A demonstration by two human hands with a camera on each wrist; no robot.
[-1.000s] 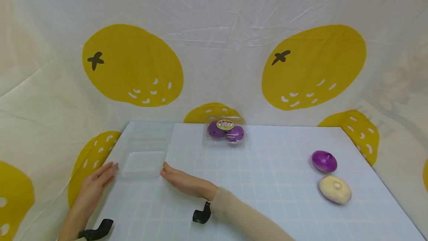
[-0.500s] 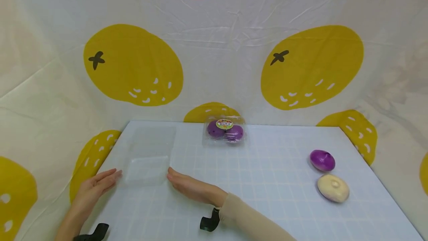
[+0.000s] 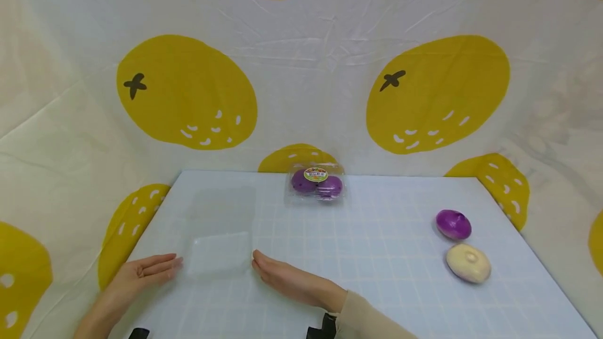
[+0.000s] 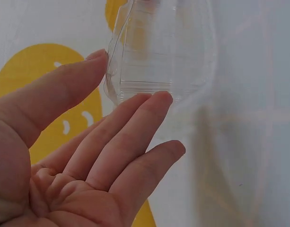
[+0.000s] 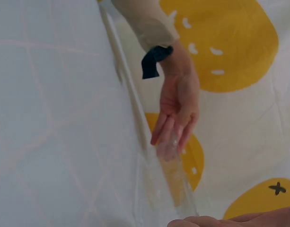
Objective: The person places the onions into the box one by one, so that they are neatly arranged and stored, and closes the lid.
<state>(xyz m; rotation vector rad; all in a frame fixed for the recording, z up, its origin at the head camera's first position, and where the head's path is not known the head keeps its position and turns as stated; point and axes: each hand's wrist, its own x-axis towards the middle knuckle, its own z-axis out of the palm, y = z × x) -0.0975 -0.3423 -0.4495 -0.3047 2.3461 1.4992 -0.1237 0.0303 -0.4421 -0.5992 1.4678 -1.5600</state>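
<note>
A clear plastic clamshell box (image 3: 220,255) lies on the left part of the white gridded table, its lid folded back away from me. Straight fingers of my left hand (image 3: 143,274) touch its left side; the left wrist view shows the thumb and fingertips at the edge of the clear box (image 4: 149,61). On the opposite side, my right hand (image 3: 298,282) rests its extended fingers against the box's right edge. Only a sliver of the right hand (image 5: 244,219) shows in the right wrist view, where the left hand (image 5: 179,101) appears across the box.
A closed clear box (image 3: 315,183) with purple onions and a label stands at the table's back edge. To the right lie a purple onion (image 3: 454,224) and a pale, rounded vegetable (image 3: 468,263). A fruit-print cloth (image 3: 311,67) hangs behind the table.
Both hands and the open clear box between them have slid toward me and a little to the right. The other things stay where they were.
</note>
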